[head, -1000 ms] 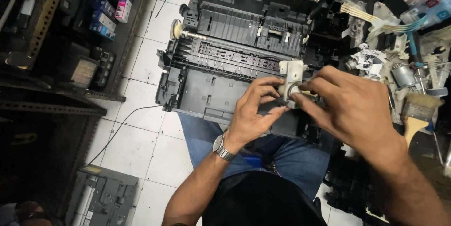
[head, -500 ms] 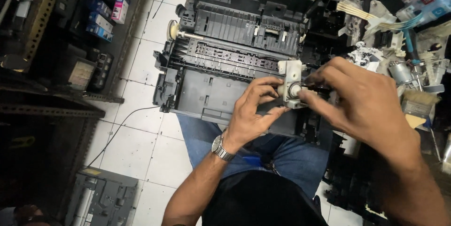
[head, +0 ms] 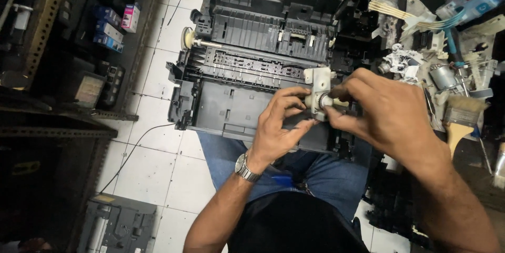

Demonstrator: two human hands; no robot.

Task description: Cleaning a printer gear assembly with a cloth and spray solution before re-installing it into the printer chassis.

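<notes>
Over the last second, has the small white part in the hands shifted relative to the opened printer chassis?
No. The white part stays over the chassis's right end, pinched by the left hand and right hand; only the camera shifted.

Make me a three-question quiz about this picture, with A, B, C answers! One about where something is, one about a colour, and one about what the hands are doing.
1. Where is the paintbrush?
A. on the right, beside the right hand
B. on the floor at far left
C. on the person's lap

2. What colour is the small part in the hands?
A. red
B. white
C. green

3. How is that part held?
A. lying alone on the floor
B. by one hand only
C. by both hands over the opened printer

Answers:
1 A, its bristles and wooden handle lie right of the right hand.
2 B, it looks white against the dark printer.
3 C, the left hand and right hand both pinch it.
</notes>
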